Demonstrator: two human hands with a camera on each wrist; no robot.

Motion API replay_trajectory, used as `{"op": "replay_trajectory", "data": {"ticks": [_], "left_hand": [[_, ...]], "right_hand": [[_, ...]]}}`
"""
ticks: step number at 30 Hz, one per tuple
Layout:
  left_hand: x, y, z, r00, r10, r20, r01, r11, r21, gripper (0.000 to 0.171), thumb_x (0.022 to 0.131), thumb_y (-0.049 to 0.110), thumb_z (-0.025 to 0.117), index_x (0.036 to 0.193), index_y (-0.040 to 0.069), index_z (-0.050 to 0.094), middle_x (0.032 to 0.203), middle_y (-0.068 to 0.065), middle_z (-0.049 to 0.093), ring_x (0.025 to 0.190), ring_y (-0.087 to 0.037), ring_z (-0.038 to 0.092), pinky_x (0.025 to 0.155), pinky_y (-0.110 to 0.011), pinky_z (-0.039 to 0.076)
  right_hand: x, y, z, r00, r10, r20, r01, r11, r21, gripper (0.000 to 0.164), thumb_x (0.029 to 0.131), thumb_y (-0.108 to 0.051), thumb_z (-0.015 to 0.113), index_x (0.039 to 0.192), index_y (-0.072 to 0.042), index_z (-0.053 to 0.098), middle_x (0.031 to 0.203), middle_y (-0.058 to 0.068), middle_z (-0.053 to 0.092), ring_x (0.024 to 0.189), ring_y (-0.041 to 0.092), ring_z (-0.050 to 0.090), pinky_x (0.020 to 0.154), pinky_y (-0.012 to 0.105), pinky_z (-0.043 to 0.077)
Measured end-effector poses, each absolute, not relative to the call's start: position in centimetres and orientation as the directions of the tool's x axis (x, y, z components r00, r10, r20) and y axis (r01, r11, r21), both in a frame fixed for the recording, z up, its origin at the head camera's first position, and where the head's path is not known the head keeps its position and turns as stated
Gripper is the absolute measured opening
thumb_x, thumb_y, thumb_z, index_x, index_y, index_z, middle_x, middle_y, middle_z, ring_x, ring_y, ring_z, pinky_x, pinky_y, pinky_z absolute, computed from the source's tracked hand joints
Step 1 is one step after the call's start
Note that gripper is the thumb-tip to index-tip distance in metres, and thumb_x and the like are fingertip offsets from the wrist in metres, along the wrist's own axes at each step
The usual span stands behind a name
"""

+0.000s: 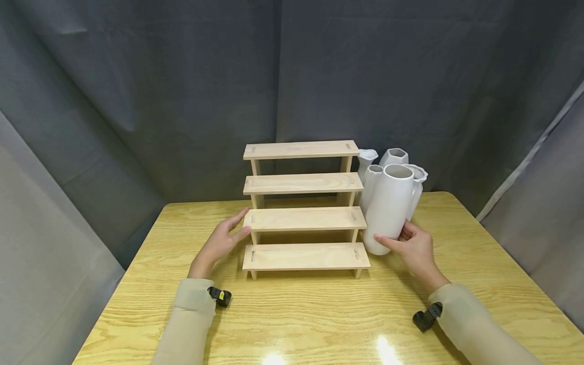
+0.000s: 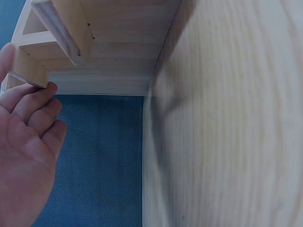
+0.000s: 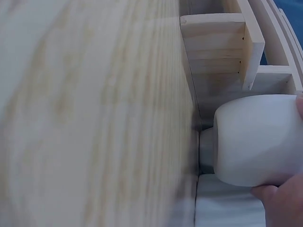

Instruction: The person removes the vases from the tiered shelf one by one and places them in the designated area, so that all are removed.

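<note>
A four-step wooden display stand (image 1: 304, 219) stands on the table. My left hand (image 1: 221, 243) grips the left end of its second-lowest step, thumb at the front corner and fingers toward the back. The left wrist view shows those fingers (image 2: 40, 106) against the step's end. On the stand's right, my right hand (image 1: 417, 251) holds a tall white vase (image 1: 389, 208) low on its body, thumb in front. Its base hangs slightly above the table in the right wrist view, where the vase (image 3: 258, 137) hides part of the stand's side.
Several other white vases stand close behind the held one, among them a faceted vase (image 1: 395, 156), a fluted-rim vase (image 1: 366, 158) and a narrow vase (image 1: 371, 182). The wooden table (image 1: 310, 314) ends at a dark grey curtain (image 1: 205, 101) behind.
</note>
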State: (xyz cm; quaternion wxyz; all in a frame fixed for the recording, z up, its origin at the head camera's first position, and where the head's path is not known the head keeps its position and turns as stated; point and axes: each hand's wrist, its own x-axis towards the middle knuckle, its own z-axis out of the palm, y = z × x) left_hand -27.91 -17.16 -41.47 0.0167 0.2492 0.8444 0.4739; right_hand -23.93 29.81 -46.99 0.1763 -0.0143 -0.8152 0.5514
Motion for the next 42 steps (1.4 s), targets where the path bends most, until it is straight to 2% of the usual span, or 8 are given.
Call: {"op": "replay_trajectory", "data": {"ticks": [8,15,23,34,42], "left_hand": [[-27.9,-17.2,-41.5,-0.878,0.435,0.200,0.399,0.432,0.809,0.059,0.103,0.016,0.054,0.154,0.001,0.028,0.157,-0.020,0.027,0.144,-0.040,0.023,0.116,-0.055,0.020],[-27.8,-17.1,-41.3,-0.873,0.443,0.205,0.406,0.426,0.809,0.059,0.103,0.015,0.054,0.154,0.000,0.027,0.157,-0.021,0.026,0.144,-0.040,0.022,0.116,-0.055,0.020],[-27.9,-17.2,-41.3,-0.877,0.436,0.201,0.396,0.420,0.817,0.060,0.103,0.015,0.054,0.155,0.002,0.027,0.158,-0.018,0.025,0.145,-0.039,0.021,0.116,-0.055,0.019],[-27.9,-17.3,-41.2,-0.884,0.430,0.185,0.381,0.434,0.817,0.060,0.104,0.017,0.054,0.155,0.003,0.027,0.158,-0.017,0.025,0.145,-0.040,0.021,0.116,-0.055,0.019],[-27.9,-17.2,-41.3,-0.873,0.443,0.205,0.408,0.430,0.806,0.059,0.104,0.016,0.054,0.154,0.001,0.027,0.158,-0.019,0.025,0.145,-0.039,0.022,0.116,-0.054,0.019]], "right_hand": [[-24.6,29.8,-47.7,-0.942,0.219,0.254,-0.179,0.311,-0.933,0.078,0.073,-0.022,0.090,0.138,0.004,0.055,0.129,0.023,0.060,0.106,0.007,0.061,0.083,0.015,0.051],[-24.7,29.6,-48.7,-0.954,0.220,0.204,-0.144,0.261,-0.955,0.081,0.073,-0.022,0.090,0.141,0.003,0.052,0.135,0.022,0.056,0.118,0.018,0.057,0.088,0.014,0.049],[-24.9,29.6,-49.0,-0.953,0.223,0.204,-0.147,0.250,-0.957,0.083,0.073,-0.022,0.090,0.142,0.002,0.050,0.137,0.021,0.055,0.122,0.023,0.055,0.088,0.014,0.048],[-24.3,29.8,-48.3,-0.970,0.180,0.167,-0.080,0.412,-0.908,0.085,0.073,-0.036,0.089,0.140,0.001,0.051,0.134,0.018,0.057,0.120,0.029,0.055,0.083,0.010,0.047],[-24.2,29.8,-47.9,-0.973,0.169,0.156,-0.067,0.441,-0.895,0.084,0.074,-0.038,0.087,0.139,0.001,0.051,0.134,0.019,0.057,0.119,0.029,0.056,0.082,0.009,0.046]]}}
